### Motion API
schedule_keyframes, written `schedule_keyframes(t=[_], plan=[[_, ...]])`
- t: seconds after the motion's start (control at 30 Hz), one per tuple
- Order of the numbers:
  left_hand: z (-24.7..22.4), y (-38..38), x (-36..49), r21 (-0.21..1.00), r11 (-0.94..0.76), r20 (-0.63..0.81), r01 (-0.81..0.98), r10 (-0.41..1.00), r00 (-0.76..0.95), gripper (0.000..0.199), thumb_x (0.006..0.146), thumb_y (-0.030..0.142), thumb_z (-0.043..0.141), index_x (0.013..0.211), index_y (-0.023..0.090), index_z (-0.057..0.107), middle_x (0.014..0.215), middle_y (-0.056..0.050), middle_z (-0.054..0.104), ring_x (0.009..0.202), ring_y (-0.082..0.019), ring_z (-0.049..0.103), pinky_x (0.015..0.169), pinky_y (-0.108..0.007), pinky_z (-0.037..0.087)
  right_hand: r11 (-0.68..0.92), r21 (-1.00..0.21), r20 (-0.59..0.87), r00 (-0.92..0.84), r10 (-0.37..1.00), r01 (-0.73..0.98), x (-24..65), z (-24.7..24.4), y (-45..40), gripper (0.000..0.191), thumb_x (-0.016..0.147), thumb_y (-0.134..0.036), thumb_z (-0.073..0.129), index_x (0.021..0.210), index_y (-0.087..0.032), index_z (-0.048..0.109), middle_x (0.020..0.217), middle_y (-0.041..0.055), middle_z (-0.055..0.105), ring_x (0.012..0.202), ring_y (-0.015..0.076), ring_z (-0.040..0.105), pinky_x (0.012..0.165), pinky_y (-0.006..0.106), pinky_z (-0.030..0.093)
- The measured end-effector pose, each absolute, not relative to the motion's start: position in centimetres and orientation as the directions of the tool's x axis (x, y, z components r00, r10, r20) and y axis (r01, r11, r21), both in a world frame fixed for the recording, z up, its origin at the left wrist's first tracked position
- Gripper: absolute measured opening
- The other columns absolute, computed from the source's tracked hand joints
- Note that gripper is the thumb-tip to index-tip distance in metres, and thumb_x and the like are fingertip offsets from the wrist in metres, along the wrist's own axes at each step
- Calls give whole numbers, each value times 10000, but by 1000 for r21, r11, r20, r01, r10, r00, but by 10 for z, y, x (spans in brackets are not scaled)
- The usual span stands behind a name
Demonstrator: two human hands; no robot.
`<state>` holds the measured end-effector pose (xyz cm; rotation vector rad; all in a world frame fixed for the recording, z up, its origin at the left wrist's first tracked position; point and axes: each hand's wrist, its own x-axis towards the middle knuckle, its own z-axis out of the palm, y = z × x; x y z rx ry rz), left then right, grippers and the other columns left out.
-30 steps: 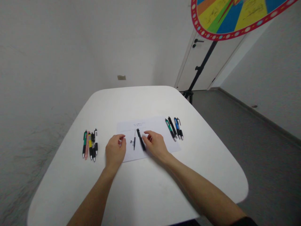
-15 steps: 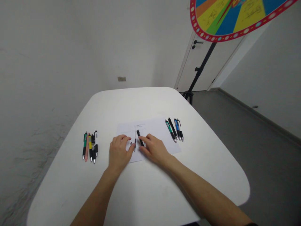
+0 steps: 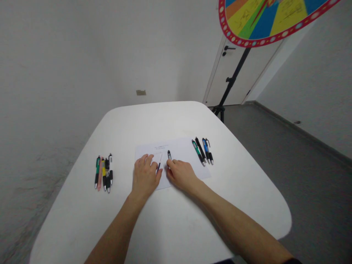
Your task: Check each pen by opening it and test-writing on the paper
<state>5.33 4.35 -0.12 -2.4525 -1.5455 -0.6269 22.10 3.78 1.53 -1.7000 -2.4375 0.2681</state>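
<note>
A white sheet of paper (image 3: 178,146) with small print lies on the table under both hands. My left hand (image 3: 145,172) rests palm down on its left part, fingers spread, with the thumb beside a thin refill (image 3: 159,163) that has a clear upper part and a dark lower part. Whether the thumb touches the refill is not clear. My right hand (image 3: 180,172) is closed by thumb and forefinger round a black pen body (image 3: 169,154); its upper end sticks out above the fingers and its lower part is hidden.
Several pens (image 3: 103,174) lie in a group at the left of the white table (image 3: 148,121). Another group with green, black and blue pens (image 3: 200,152) lies at the paper's right edge. Beyond the table stands a colourful wheel (image 3: 264,22) on a black stand (image 3: 233,77).
My right hand has closed on the black pen body and moved it slightly right. My left hand has shifted a little right, and the refill is now more tilted.
</note>
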Motion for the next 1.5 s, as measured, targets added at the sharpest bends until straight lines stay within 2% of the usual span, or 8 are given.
schedule_keyframes(t=[0.23, 0.47, 0.63, 0.73, 0.87, 1.0, 1.2, 1.5], plan=[[2, 42, 62, 56, -444, 425, 894, 821, 381, 129, 830, 183, 582, 811, 160, 707, 1206, -176, 660, 1191, -357, 535, 990, -559, 412, 219, -271, -11, -231, 973, 937, 223, 16, 40, 229, 906, -200, 457, 1108, -166, 558, 940, 135, 739, 822, 256, 692, 659, 314, 403], [8, 38, 70, -41, -412, 361, 910, 843, 398, 178, 823, 152, 548, 859, 136, 722, 1169, -171, 664, 1165, -349, 535, 1003, -546, 390, 43, -533, 52, -18, 999, 845, 225, 15, 43, 236, 859, -177, 458, 1072, -181, 560, 788, 67, 702, 706, 224, 634, 645, 299, 350], [7, 37, 73, -38, -402, 353, 915, 851, 388, 184, 805, 111, 540, 844, 133, 719, 1154, -163, 672, 1146, -346, 544, 941, -510, 430, 51, -909, 141, 188, 972, 414, 230, 7, 50, 251, 782, -214, 470, 1028, -204, 521, 569, -67, 491, 548, 160, 498, 571, 267, 347], [6, 37, 72, -13, -409, 379, 912, 842, 383, 168, 800, 102, 547, 831, 133, 709, 1152, -162, 675, 1144, -342, 545, 946, -506, 427, 22, -1000, 26, 292, 956, 16, 232, 8, 55, 361, 754, -267, 530, 1106, -204, 483, 535, -107, 436, 471, 125, 422, 494, 241, 324], [7, 37, 61, 103, -426, 438, 899, 831, 343, 117, 797, 114, 569, 788, 158, 677, 1123, -140, 691, 1100, -319, 571, 923, -472, 444, -86, -890, -210, 237, 948, -448, 236, 13, 58, 531, 735, -273, 626, 1229, -221, 441, 623, -69, 592, 427, 93, 418, 410, 210, 320], [16, 36, 42, 287, -435, 438, 854, 852, 287, 87, 816, 154, 561, 825, 192, 639, 1041, -101, 708, 1022, -274, 612, 859, -416, 471, -151, -718, -287, 92, 954, -680, 238, 16, 56, 338, 747, -184, 668, 1066, -206, 557, 691, -17, 671, 484, 80, 534, 440, 172, 455], [29, 32, 29, 420, -430, 393, 799, 880, 267, 113, 867, 236, 523, 886, 209, 632, 767, -25, 687, 758, -208, 634, 734, -336, 488, -208, -574, -309, -26, 951, -792, 235, 12, 51, 334, 730, -93, 729, 1016, -183, 581, 760, 29, 733, 589, 98, 665, 559, 167, 573], [21, 34, 30, 273, -619, 550, 737, 728, 408, 163, 923, 211, 481, 860, 183, 629, 742, -30, 673, 689, -181, 590, 665, -305, 458, -200, -571, -287, -34, 957, -796, 234, 11, 50, 252, 744, -102, 748, 904, -189, 573, 756, 28, 746, 610, 95, 691, 584, 159, 585]])
